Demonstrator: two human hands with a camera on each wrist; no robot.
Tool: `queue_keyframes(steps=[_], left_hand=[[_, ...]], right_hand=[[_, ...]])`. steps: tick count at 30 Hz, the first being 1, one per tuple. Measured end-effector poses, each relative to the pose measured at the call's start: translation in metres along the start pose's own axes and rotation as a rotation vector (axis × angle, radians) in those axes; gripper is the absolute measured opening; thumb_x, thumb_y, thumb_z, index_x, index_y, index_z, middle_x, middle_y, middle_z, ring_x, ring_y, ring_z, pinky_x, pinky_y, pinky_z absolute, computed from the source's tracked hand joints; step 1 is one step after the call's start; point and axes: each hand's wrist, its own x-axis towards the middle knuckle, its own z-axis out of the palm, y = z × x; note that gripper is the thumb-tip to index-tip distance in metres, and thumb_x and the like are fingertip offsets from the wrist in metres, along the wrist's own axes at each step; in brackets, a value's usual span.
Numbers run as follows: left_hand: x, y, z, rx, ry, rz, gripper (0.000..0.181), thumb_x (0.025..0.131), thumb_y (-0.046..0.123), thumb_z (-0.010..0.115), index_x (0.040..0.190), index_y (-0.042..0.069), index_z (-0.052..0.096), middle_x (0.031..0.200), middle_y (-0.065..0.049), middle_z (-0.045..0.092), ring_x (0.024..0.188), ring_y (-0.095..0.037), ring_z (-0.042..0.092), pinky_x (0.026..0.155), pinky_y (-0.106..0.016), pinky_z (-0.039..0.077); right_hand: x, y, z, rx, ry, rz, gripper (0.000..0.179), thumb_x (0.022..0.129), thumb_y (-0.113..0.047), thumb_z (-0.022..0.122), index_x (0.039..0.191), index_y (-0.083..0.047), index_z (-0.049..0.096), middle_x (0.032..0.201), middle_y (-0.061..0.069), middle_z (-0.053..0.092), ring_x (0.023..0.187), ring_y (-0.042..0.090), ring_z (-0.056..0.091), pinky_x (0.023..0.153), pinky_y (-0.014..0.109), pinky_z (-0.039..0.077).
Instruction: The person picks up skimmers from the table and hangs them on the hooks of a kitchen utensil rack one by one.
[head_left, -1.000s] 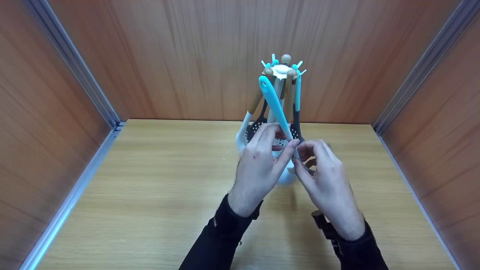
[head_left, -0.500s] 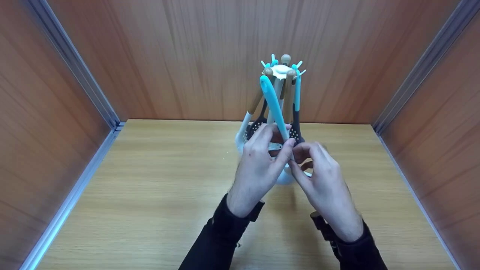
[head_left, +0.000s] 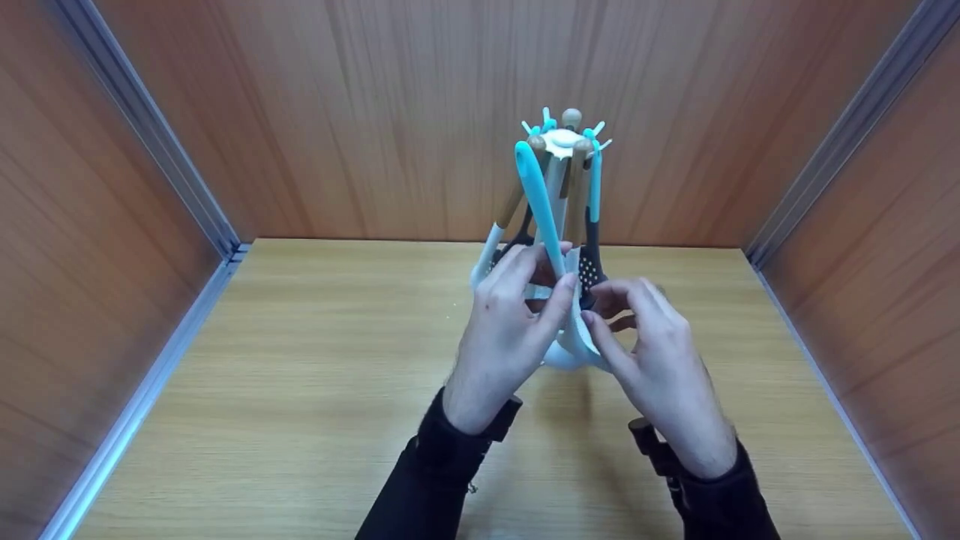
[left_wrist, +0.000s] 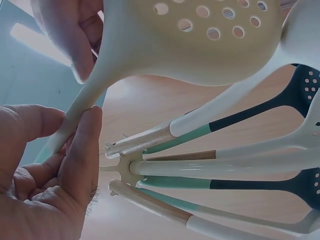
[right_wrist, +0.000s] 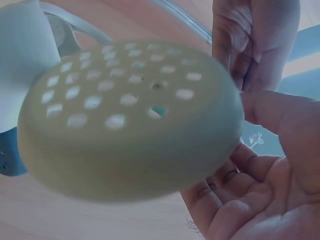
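Observation:
My left hand pinches a skimmer between thumb and fingers, at the lower part of its turquoise handle. Its pale head is full of holes and points down toward the table; in the left wrist view the skimmer head fills the top. My right hand is at the right edge of that head, fingers loosely bent, thumb tip right at the rim. The right wrist view shows the skimmer head up close, hiding the thumb and finger tips. Just behind stands a white utensil stand with hooks.
Several utensils hang around the stand: a wooden-handled white one at left, a dark perforated turner with turquoise handle at right. The wooden table is bounded by a back panel and side panels with metal edging.
My left hand has shifted slightly left with the skimmer, and its head has turned into view. The right hand's fingertips have parted from their grip at the skimmer's neck.

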Motion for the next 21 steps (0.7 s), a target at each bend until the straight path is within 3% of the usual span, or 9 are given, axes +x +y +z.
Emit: queue_keyframes(steps=[9, 21], left_hand=[[0.000, -0.001, -0.007, 0.017, 0.011, 0.004, 0.041, 0.115, 0.018, 0.078, 0.154, 0.004, 0.073, 0.125, -0.014, 0.078, 0.104, -0.021, 0.082, 0.080, -0.026, 0.073], [0.003, -0.005, -0.017, 0.116, 0.034, -0.013, 0.042, 0.115, 0.019, 0.077, 0.153, 0.001, 0.074, 0.121, -0.013, 0.078, 0.100, -0.022, 0.080, 0.082, -0.033, 0.074]], right_hand=[[0.002, 0.006, -0.004, -0.019, 0.006, -0.027, 0.031, 0.113, -0.012, 0.080, 0.142, -0.004, 0.073, 0.136, 0.010, 0.078, 0.121, 0.026, 0.079, 0.104, 0.053, 0.071], [0.005, 0.017, -0.011, -0.046, 0.000, -0.057, 0.038, 0.113, -0.012, 0.080, 0.149, -0.005, 0.071, 0.145, 0.012, 0.075, 0.134, 0.030, 0.075, 0.113, 0.054, 0.066]])
